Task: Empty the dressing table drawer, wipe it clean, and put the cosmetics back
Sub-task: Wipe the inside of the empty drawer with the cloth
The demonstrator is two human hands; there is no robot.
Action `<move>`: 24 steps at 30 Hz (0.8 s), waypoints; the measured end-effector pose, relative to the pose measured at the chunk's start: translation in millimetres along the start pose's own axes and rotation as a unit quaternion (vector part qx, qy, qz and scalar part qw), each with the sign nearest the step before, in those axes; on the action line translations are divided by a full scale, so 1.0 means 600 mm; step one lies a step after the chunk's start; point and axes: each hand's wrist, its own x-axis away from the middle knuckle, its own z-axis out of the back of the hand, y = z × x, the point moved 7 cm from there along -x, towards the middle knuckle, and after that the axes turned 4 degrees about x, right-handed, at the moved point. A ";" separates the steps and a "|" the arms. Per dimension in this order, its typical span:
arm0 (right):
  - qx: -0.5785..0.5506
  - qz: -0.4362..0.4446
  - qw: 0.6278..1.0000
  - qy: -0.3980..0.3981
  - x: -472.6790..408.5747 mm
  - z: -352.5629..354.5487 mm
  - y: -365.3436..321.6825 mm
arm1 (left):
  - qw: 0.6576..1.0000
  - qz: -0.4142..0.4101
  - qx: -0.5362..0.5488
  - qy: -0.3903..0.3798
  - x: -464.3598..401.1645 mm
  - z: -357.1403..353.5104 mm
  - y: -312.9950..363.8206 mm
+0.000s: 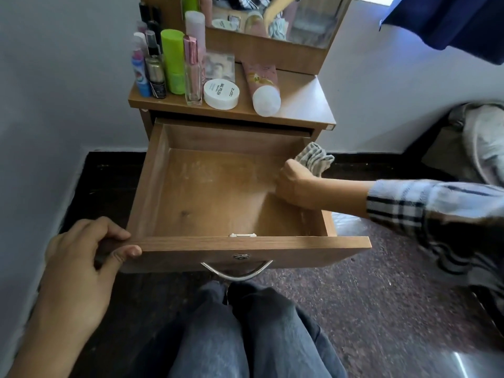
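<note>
The wooden drawer (152, 184) is pulled far out of the dressing table and holds nothing; its bottom shows pale dusty streaks. My left hand (81, 257) grips the left end of the drawer's front panel, thumb on the top edge. My right hand (293, 184) holds a bunched grey striped cloth (313, 158) against the drawer's right wall, near the back corner. The cosmetics stand on the tabletop (305, 105): a white round jar (221, 94), a pink tube (263, 85) lying down, a green bottle (173, 61), a clear pink-capped bottle (192, 72) and several sprays (155, 69).
A mirror (272, 15) stands at the back of the table. White walls close in on the left and behind. My knees (245, 331) sit under the drawer's metal handle (236, 271). Grey fabric (482, 143) lies at the right; dark blue cloth (450, 23) hangs above it.
</note>
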 end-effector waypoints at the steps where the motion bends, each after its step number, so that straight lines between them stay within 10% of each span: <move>1: -0.035 0.017 0.999 0.011 0.010 0.003 -0.007 | 1.000 -0.004 -0.005 -0.001 0.000 0.000 0.001; 7: -0.135 0.134 0.981 0.024 0.076 0.015 -0.042 | 1.000 -0.023 0.007 0.000 -0.003 -0.004 0.005; 14: -0.203 -0.072 0.976 0.001 0.040 0.005 0.091 | 1.000 -0.012 0.011 0.000 -0.003 -0.005 0.002; 24: -0.110 0.137 0.983 0.044 0.080 0.025 -0.058 | 1.000 -0.004 -0.005 -0.004 -0.003 -0.004 0.006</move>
